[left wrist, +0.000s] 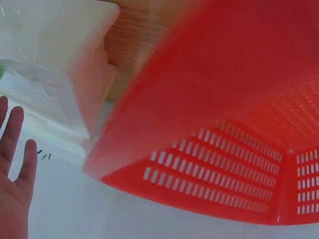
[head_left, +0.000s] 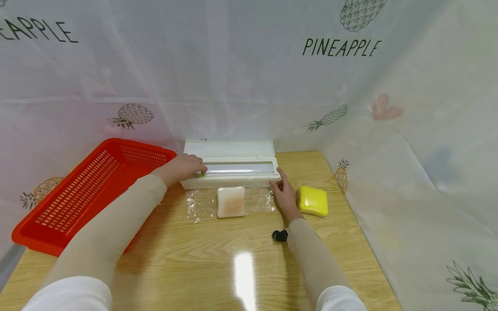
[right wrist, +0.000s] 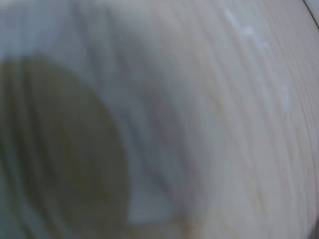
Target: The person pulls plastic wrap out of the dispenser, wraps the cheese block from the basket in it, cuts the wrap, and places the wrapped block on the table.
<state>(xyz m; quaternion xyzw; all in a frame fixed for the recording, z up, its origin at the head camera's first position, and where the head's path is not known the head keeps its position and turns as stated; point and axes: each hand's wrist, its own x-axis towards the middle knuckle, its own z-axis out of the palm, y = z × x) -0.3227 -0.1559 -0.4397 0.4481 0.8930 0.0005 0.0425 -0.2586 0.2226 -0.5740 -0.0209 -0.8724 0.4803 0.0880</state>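
Note:
A long white cling film dispenser (head_left: 229,183) stands at the table's back, its lid (head_left: 229,149) raised and a film roll (head_left: 241,169) showing inside. My left hand (head_left: 183,167) is at its left end, thumb and forefinger pinching a small green piece (head_left: 201,175) on the front edge. In the left wrist view, the other fingers (left wrist: 11,132) extend loosely. My right hand (head_left: 285,194) grips the dispenser's right front corner. In front, a square white block with a browned middle (head_left: 231,201) lies on a strip of clear film (head_left: 202,203). The right wrist view is blurred and shows no hand.
At left stands a red plastic basket (head_left: 78,185), its near wall looming large in the left wrist view. Right of my right hand lies a shiny yellow square block (head_left: 313,201). A small black object (head_left: 279,236) sits beside the right forearm. Pineapple-print sheeting (head_left: 249,77) surrounds the wooden table.

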